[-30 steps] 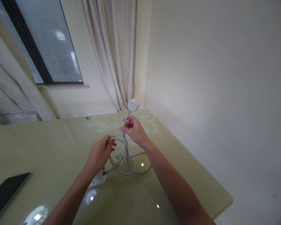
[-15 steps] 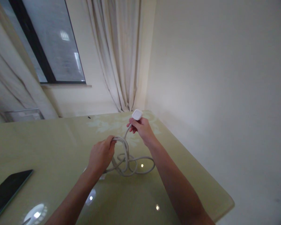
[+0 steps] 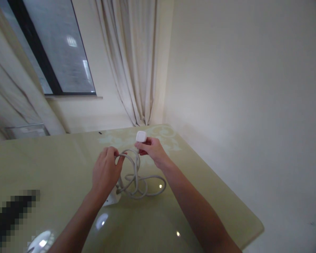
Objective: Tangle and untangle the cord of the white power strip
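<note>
A coiled grey power cord (image 3: 158, 193) stands in loose loops above the glossy table. My left hand (image 3: 106, 170) grips the upper loops between thumb and fingers, with the thumb a little spread. My right hand (image 3: 154, 151) is closed on the cord's white plug (image 3: 141, 136), its flat face turned up towards me. The lower loops rest on the table. Partly hidden behind my left wrist is a white power strip (image 3: 112, 199), where the cord enters.
The pale green table (image 3: 213, 196) meets a bare wall (image 3: 239, 105) on the right. A dark flat object (image 3: 12, 216), pixelated, lies at the lower left. A small black piece (image 3: 100, 133) is near the far edge. Curtains (image 3: 137, 63) hang behind.
My right hand has brought the plug left and slightly down, closer to the loops. My left hand has shifted left and its thumb has parted more, showing more of the white power strip.
</note>
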Available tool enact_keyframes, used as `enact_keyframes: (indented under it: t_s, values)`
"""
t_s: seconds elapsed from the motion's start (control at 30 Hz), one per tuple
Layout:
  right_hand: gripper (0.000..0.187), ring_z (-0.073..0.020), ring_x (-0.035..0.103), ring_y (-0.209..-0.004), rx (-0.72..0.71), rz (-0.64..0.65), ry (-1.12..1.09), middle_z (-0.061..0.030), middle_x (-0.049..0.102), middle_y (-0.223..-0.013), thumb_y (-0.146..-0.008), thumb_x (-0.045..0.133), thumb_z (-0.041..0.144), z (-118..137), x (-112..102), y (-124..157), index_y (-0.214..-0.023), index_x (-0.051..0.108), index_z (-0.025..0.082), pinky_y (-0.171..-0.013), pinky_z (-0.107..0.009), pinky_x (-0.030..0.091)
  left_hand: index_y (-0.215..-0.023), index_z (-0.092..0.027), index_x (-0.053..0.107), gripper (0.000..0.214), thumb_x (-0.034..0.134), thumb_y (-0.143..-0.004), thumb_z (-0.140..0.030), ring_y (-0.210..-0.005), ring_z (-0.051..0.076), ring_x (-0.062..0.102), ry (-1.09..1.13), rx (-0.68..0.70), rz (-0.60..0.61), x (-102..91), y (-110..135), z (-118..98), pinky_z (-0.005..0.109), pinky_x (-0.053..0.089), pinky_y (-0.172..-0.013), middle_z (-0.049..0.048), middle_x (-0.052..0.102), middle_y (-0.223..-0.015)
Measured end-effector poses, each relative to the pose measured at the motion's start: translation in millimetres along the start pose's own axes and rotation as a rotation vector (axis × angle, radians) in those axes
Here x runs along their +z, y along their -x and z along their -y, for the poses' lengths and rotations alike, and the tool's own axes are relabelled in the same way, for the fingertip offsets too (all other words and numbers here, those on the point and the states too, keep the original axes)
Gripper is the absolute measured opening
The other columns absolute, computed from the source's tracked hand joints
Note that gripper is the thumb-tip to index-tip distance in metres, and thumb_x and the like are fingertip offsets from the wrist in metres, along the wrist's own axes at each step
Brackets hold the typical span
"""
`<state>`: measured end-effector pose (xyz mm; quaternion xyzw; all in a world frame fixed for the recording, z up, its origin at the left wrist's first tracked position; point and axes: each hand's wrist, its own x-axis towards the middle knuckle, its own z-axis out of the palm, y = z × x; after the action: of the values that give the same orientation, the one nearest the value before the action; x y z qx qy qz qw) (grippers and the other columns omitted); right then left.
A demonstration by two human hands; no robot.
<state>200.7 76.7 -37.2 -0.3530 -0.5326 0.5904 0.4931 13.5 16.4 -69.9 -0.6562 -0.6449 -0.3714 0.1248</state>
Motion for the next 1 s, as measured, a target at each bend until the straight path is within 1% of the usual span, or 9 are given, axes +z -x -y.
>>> enact_keyframes:
  t_s: [0.1, 0.17, 0.23, 0.4, 0.5, 0.6, 0.77, 0.9, 1.0]
  values:
    - [0.043, -0.0123, 0.066, -0.062, -0.011, -0.024, -0.015, -0.0024, 0.073, -0.077, -0.061, 0.095, 0.041, -0.6, 0.9, 0.0, -0.086, 0.073, 0.014, -0.061, -0.026, 0.054, -0.084, -0.024, 0.055, 0.011, 0.057, -0.092, -0.032, -0.094, 0.030, 0.059, 0.053, 0.037, -0.009, 0.7, -1.6, -1.2, 0.040, 0.048, -0.081, 0.0081, 0.058, -0.093]
    - [0.044, -0.0130, 0.066, -0.062, -0.010, -0.039, -0.014, -0.0027, 0.074, -0.077, -0.060, 0.095, 0.041, -2.2, 1.8, -0.7, -0.087, 0.072, 0.015, -0.060, -0.026, 0.053, -0.086, -0.024, 0.058, 0.004, 0.054, -0.088, -0.024, -0.086, 0.026, 0.060, 0.246, 0.050, 0.073, 0.7, -3.2, -3.8, 0.037, 0.049, -0.076, 0.0060, 0.059, -0.089]
    - [0.045, -0.0135, 0.067, -0.063, -0.023, -0.062, -0.007, -0.0026, 0.074, -0.076, -0.059, 0.096, 0.040, -3.8, 2.7, -1.6, -0.087, 0.070, 0.015, -0.059, -0.026, 0.051, -0.093, -0.022, 0.064, 0.014, 0.052, -0.085, -0.022, -0.085, 0.023, 0.062, 0.445, 0.066, 0.178, -0.6, -4.5, -8.3, 0.035, 0.050, -0.076, 0.0057, 0.064, -0.092]
    - [0.050, -0.0132, 0.068, -0.065, -0.029, -0.072, -0.024, -0.0019, 0.074, -0.076, -0.058, 0.096, 0.042, -1.5, 4.5, -0.2, -0.089, 0.066, 0.017, -0.062, -0.025, 0.051, -0.084, -0.022, 0.068, 0.030, 0.052, -0.095, -0.044, -0.090, 0.024, 0.067, 0.641, 0.023, 0.407, -6.8, -4.9, -21.3, 0.038, 0.052, -0.086, 0.0054, 0.072, -0.088]
    - [0.063, -0.0139, 0.069, -0.069, -0.029, 0.003, -0.050, -0.0010, 0.076, -0.082, -0.060, 0.096, 0.044, 6.8, 2.0, 3.3, -0.108, 0.063, 0.020, -0.063, -0.024, 0.052, -0.085, -0.022, 0.065, 0.036, 0.049, -0.097, -0.051, -0.081, 0.023, 0.069, 0.782, -0.040, 0.494, -6.2, -4.7, -24.9, 0.035, 0.054, -0.079, 0.0046, 0.073, -0.082]
    - [0.068, -0.0138, 0.069, -0.070, -0.074, 0.078, -0.040, 0.0002, 0.076, -0.086, -0.070, 0.090, 0.049, 17.2, -3.9, 6.4, -0.125, 0.058, 0.025, -0.062, -0.024, 0.052, -0.094, -0.021, 0.066, 0.033, 0.051, -0.095, -0.051, -0.076, 0.021, 0.069, 0.886, -0.066, 0.541, -3.8, -4.5, -25.4, 0.033, 0.055, -0.074, 0.0038, 0.073, -0.081]
    - [0.044, -0.0133, 0.067, -0.074, -0.148, 0.120, 0.048, 0.0004, 0.072, -0.087, -0.080, 0.080, 0.056, 29.1, -13.0, 10.5, -0.107, 0.065, 0.024, -0.061, -0.022, 0.052, -0.098, -0.020, 0.067, 0.028, 0.054, -0.095, -0.046, -0.074, 0.019, 0.065, 0.902, -0.019, 0.604, -6.7, -2.0, -27.7, 0.030, 0.053, -0.070, 0.0011, 0.067, -0.077]
    - [0.042, -0.0150, 0.068, -0.081, -0.145, 0.144, 0.054, -0.0002, 0.070, -0.094, -0.077, 0.083, 0.053, 36.7, -24.3, 13.7, -0.099, 0.065, 0.023, -0.065, -0.024, 0.055, -0.105, -0.018, 0.069, 0.025, 0.059, -0.091, -0.037, -0.068, 0.016, 0.061, 0.889, 0.028, 0.638, -7.1, 0.9, -31.1, 0.028, 0.050, -0.066, -0.0006, 0.064, -0.073]
    - [0.041, -0.0155, 0.068, -0.083, -0.151, 0.201, 0.142, -0.0016, 0.071, -0.094, -0.073, 0.088, 0.047, 41.2, -37.8, 14.6, -0.097, 0.067, 0.020, -0.067, -0.025, 0.053, -0.121, -0.017, 0.069, 0.038, 0.063, -0.088, -0.035, -0.066, 0.016, 0.061, 0.892, -0.002, 0.582, -4.1, 1.6, -32.0, 0.028, 0.051, -0.063, -0.0015, 0.063, -0.072]
